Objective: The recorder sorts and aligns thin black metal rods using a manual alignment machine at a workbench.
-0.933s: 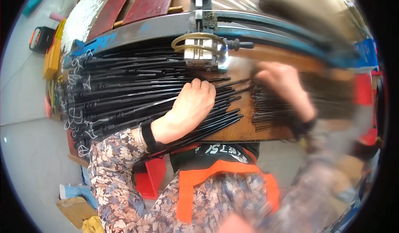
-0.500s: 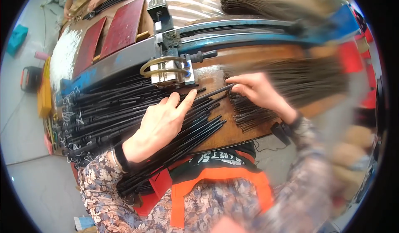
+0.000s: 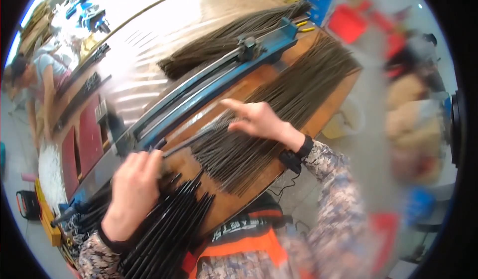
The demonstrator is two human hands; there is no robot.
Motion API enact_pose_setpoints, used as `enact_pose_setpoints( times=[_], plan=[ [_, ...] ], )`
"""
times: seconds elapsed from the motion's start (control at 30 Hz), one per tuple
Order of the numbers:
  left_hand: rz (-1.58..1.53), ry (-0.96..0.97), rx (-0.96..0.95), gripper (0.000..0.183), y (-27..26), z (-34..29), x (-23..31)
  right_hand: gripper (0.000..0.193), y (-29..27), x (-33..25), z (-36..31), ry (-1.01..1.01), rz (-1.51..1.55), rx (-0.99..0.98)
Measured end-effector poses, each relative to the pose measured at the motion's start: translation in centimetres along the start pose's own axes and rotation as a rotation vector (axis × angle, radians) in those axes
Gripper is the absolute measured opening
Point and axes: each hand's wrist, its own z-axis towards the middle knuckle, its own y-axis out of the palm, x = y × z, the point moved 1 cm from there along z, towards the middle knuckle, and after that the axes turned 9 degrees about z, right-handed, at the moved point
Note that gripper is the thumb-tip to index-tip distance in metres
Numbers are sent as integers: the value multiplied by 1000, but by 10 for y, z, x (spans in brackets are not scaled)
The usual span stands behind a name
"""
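My left hand [image 3: 133, 189] is closed around a thin black tube [image 3: 184, 143], whose end points right toward my other hand. My right hand [image 3: 263, 124] has its index finger stretched out and its thumb below. A dark thin rod with a coiled end [image 3: 221, 124] passes between them, in line with the tube; blur hides whether the two meet. Under and beside this hand lies a wide bundle of thin brown rods [image 3: 294, 92]. More black tubes [image 3: 167, 224] are heaped below my left hand, their ends pointing up and right.
A blue metal rail [image 3: 199, 87] with a clamp block [image 3: 249, 48] crosses the wooden table [image 3: 331, 99]. Behind it lies another rod bundle [image 3: 214, 42]. Dark red boards [image 3: 89, 132] and a white pile [image 3: 51, 169] are at left, near another person [image 3: 47, 74]. Yellow-handled pliers [image 3: 304, 28] lie at the rail's far end.
The view has swung right. My left hand has gone from spread fingers over the tubes to a closed grip. My right hand has moved from the tube's end over the rod bundle.
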Motion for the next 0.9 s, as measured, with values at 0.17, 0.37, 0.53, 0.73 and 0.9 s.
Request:
enact_pose_setpoints(
  times=[0.17,0.37,0.53,0.73,0.9],
  plan=[
    [-96,144,19,31,27,44,-11,71,-17,-19,28,-208,-71,-19],
    [0,164,-71,33,53,65,-34,50,-54,47,10,219,-246,142],
    [-70,224,-59,47,55,79,-19,51,-90,83,2,63,-397,115],
    [-63,225,-162,57,75,83,-29,43,-87,78,0,-20,-488,309],
    [-94,154,-162,60,63,89,-22,53,-79,88,7,-16,-473,284]
  ],
)
